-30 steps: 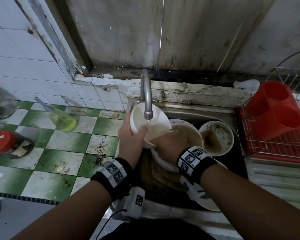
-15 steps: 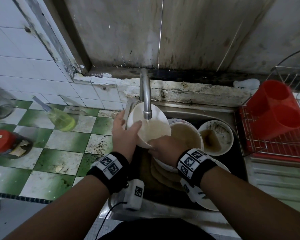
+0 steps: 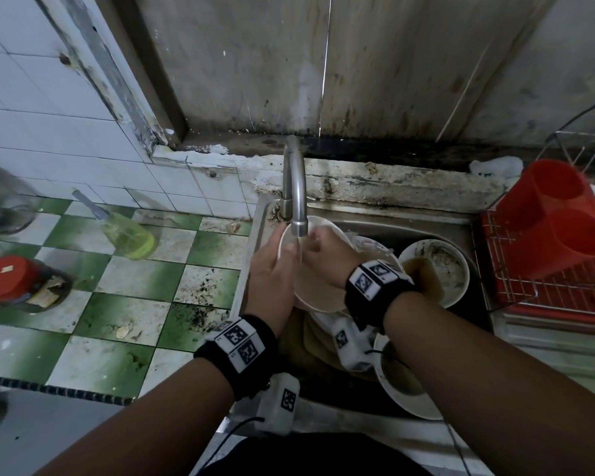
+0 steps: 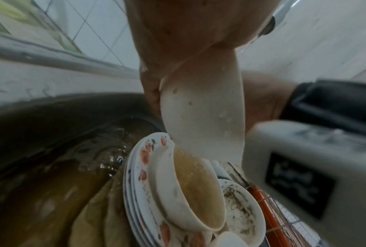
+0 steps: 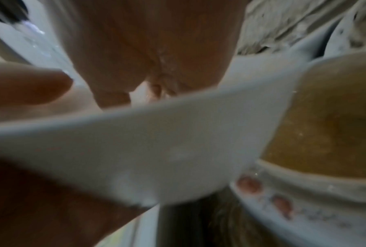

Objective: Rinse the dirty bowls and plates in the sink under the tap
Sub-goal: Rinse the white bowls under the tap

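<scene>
My left hand (image 3: pixel 279 253) grips the left rim of a white bowl (image 3: pixel 315 293) and holds it tilted under the tap (image 3: pixel 295 197), which runs a thin stream. In the left wrist view the bowl (image 4: pixel 203 117) shows edge-on below that hand (image 4: pixel 178 36). My right hand (image 3: pixel 318 250) reaches inside the bowl, its fingers (image 5: pixel 156 63) pressed against the wet inner wall (image 5: pixel 146 142). Below stands a second bowl (image 4: pixel 199 192) full of brown water on a stack of red-patterned plates (image 4: pixel 135 183).
Another dirty bowl (image 3: pixel 438 269) sits at the right of the steel sink (image 3: pixel 375 231), and a soiled plate (image 3: pixel 406 396) lies near its front edge. A red cutlery holder (image 3: pixel 557 218) stands on the wire rack (image 3: pixel 564 293) to the right. A soap bottle (image 3: pixel 128 235) lies on the green-tiled counter.
My right hand has left the bowl's near rim and gone up into the bowl under the stream. The bowl has tipped flatter and sits lower over the stack.
</scene>
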